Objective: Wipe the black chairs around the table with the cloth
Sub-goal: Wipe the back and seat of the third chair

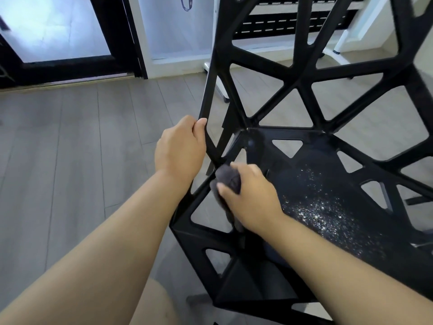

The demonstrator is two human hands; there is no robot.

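black chair (302, 82) filled the right half of the view, standing on the grey plank floor (70, 148) just in front of the person; its back was an open lattice of glossy black struts that met at nodes and left triangular and many-sided gaps through which the floor showed; its seat (311, 174) was a flat dark panel, cut with small triangular holes near the edges and ringed by the same angular struts, which ran on downward into the base; pale specks (316, 207) lay scattered over the middle and right of the seat, thickest toward the near right side; the seat looked cleaner on its left part, beside the cloth.

left hand (180, 153) grasped the outer left strut of the chair's back, low down near where it joined the seat, the fingers curled round the bar and a fingertip showing at its front; right hand (250, 198) was clenched round a bunched grey cloth (228, 179), pressing it against the left rim of the seat, just beside the left hand; a tail of the cloth hung below the hand over an opening in the frame, a little blurred.

a dark-framed glass door (58, 26) stood at the upper left; a black slatted panel (293, 24) showed behind the chair's back; a bare knee (150, 306) rose at the bottom edge.
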